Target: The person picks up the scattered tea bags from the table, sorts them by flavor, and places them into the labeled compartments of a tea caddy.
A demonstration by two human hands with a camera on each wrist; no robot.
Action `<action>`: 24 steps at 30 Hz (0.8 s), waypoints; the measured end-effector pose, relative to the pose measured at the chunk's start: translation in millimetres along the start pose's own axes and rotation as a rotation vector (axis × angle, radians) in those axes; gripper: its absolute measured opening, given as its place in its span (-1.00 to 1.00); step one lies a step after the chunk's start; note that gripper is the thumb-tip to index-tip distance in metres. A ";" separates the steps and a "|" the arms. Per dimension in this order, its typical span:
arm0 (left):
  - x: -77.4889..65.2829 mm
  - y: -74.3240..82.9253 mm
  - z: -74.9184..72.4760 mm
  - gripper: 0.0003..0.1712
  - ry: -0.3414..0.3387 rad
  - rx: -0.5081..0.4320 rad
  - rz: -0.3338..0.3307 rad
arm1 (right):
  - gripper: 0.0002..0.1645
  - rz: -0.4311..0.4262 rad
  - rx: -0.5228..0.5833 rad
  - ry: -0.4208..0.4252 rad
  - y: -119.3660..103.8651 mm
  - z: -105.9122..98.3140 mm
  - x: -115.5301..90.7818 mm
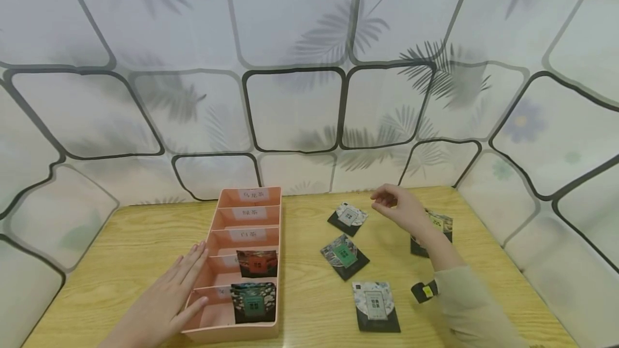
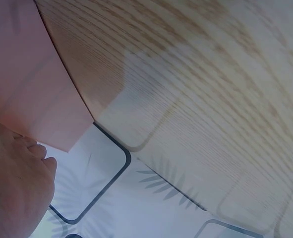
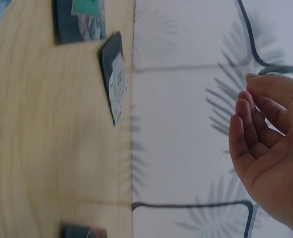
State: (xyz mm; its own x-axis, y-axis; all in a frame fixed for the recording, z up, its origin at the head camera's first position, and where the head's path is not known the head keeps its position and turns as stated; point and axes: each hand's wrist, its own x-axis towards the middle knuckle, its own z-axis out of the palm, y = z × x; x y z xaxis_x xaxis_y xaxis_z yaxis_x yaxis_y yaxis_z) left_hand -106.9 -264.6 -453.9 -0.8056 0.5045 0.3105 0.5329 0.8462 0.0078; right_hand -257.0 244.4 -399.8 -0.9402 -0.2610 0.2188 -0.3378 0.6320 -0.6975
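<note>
My left hand (image 1: 164, 294) lies along the left side of a pink divided box (image 1: 279, 240), its fingers straight against the rim. In the front compartment stand dark sachets with a green label (image 1: 253, 305); the one behind holds a sachet with a red label (image 1: 258, 265). Over the table's far side hovers my right hand (image 1: 398, 209), fingers loosely bent, holding nothing. Nearest to it lies a black-and-white sachet (image 1: 348, 217). A green-labelled sachet (image 1: 344, 255) and another black-and-white sachet (image 1: 376, 306) lie closer to me. In the right wrist view the right hand (image 3: 272, 144) appears empty.
Sachets with a yellow-green label (image 1: 437, 223) lie partly under the right forearm. A small black piece with a yellow patch (image 1: 425, 291) sits beside the sleeve (image 1: 476, 305). Paper labels mark the box's compartments. A patterned curtain (image 1: 295, 111) borders the wooden table (image 1: 150, 235).
</note>
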 end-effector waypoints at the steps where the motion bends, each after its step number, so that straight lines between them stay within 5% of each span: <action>1: 0.0 0.3 -0.3 -0.03 -0.002 -0.001 -0.003 | -0.84 0.013 -0.009 0.001 4.1 -2.6 -2.2; 24: 0.7 2.2 -2.1 -0.05 -0.024 0.005 -0.024 | -0.72 0.149 -0.082 0.002 71.4 -31.3 -52.5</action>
State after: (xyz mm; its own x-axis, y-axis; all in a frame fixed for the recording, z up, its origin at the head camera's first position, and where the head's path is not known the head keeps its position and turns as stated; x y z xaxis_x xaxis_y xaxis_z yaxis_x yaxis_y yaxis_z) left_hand -105.7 -262.8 -451.7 -0.8240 0.4881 0.2877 0.5123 0.8588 0.0100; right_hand -233.1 326.1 -439.7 -0.9801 -0.1590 0.1185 -0.1972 0.7208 -0.6645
